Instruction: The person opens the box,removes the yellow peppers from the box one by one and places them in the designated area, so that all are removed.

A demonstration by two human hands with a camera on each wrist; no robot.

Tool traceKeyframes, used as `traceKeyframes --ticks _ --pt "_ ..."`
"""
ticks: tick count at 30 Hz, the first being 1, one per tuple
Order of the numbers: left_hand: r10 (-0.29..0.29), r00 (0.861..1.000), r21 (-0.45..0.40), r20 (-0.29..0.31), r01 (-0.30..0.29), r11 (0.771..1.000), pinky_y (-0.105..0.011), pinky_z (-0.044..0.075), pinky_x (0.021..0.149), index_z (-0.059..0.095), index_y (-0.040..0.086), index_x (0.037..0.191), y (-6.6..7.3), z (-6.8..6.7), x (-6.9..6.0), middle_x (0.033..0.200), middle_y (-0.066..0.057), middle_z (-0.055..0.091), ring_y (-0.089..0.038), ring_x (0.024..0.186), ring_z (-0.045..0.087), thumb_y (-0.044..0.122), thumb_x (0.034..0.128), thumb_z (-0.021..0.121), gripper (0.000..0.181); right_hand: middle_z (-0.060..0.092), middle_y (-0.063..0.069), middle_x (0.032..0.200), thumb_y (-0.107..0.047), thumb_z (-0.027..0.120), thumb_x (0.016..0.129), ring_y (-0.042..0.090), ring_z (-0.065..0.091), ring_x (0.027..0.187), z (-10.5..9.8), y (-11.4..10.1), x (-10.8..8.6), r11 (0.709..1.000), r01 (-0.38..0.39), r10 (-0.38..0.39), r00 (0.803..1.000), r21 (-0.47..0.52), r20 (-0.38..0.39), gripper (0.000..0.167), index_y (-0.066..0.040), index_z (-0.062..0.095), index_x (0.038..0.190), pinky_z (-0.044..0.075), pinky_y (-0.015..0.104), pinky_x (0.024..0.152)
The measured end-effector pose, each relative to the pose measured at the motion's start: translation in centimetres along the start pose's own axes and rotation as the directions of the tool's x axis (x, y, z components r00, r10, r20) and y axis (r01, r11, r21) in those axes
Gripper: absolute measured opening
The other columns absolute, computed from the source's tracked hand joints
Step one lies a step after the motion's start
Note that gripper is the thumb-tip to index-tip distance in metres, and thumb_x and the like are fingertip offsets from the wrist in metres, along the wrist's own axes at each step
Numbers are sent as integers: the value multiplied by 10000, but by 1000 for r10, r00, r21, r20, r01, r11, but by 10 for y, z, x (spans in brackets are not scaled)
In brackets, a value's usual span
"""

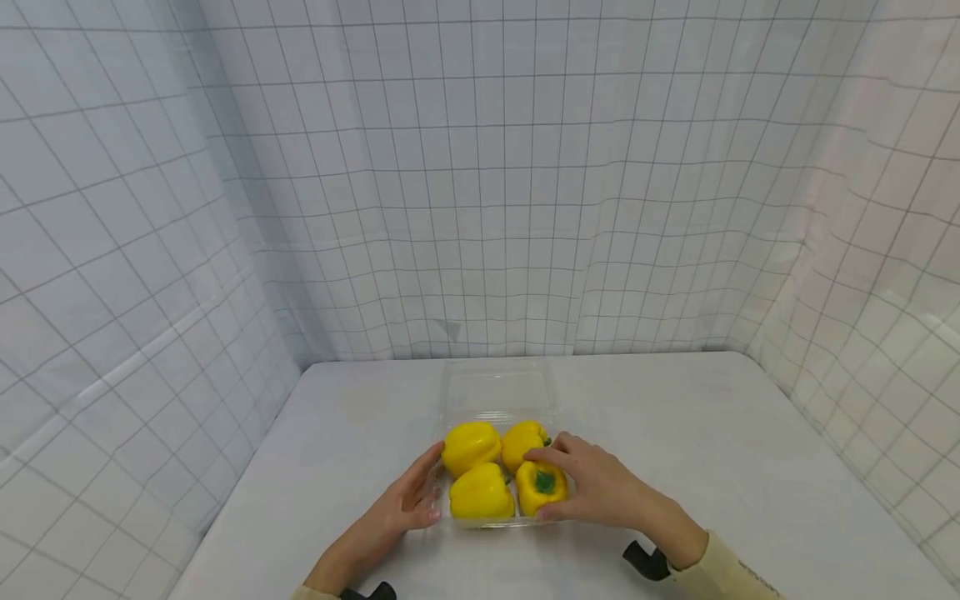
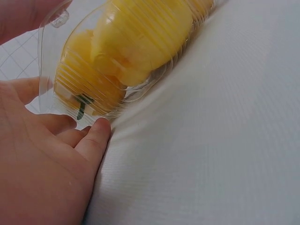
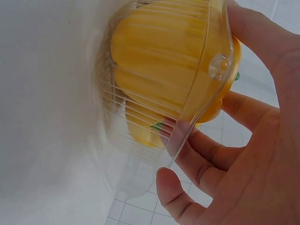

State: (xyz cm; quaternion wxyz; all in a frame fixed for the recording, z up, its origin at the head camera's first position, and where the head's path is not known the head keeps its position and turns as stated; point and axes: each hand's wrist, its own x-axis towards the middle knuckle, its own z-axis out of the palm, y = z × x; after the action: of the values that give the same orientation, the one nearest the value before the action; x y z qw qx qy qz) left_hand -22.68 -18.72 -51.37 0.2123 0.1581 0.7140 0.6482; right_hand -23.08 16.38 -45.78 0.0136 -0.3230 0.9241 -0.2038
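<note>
A clear plastic clamshell box (image 1: 491, 523) holds several yellow bell peppers, its lid (image 1: 498, 390) folded open toward the back. My right hand (image 1: 603, 487) grips the front-right pepper (image 1: 529, 493), thumb at its near side and index finger over its far side; its green stem faces up. Other right fingers (image 3: 206, 171) reach over the box's rim in the right wrist view. Against the box's left side rests my left hand (image 1: 390, 510), fingers extended and thumb near the front-left corner. Beside it are the front-left pepper (image 1: 480, 495) and back-left pepper (image 1: 470, 448). Another pepper (image 1: 519, 443) sits back right.
The box stands on a white table (image 1: 675, 433). White grid-patterned curtains (image 1: 480, 183) enclose the table at the back and both sides. Black straps (image 1: 647, 560) show near both wrists.
</note>
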Motion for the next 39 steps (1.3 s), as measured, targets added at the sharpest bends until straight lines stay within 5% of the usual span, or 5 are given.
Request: traceKeyframes --ticks 8,29,39 --pt "9 1000 6 5 -9 1000 -470 120 1217 163 327 1615 -1 0 1 1684 33 17 -249 1539 7 226 958 648 823 513 -107 1086 -649 751 781 107 436 942 2 3 2 997 50 -53 998 -64 -38 731 -346 566 1420 415 315 766" --pt "4 1000 32 -10 -4 999 -499 126 1213 167 332 1614 2 2 1 1684 31 15 -253 1539 1 262 951 653 825 472 -115 1016 -698 691 806 102 421 859 2 3 3 991 76 -83 995 -107 -62 703 -336 581 1399 388 270 700" --pt "8 1000 37 -5 -8 999 -493 127 1214 164 325 1615 1 1 0 1683 34 17 -244 1538 -2 256 952 651 825 466 -131 1032 -708 696 797 77 435 843 5 4 2 990 108 -120 981 -85 -154 706 -322 611 1381 407 241 676"
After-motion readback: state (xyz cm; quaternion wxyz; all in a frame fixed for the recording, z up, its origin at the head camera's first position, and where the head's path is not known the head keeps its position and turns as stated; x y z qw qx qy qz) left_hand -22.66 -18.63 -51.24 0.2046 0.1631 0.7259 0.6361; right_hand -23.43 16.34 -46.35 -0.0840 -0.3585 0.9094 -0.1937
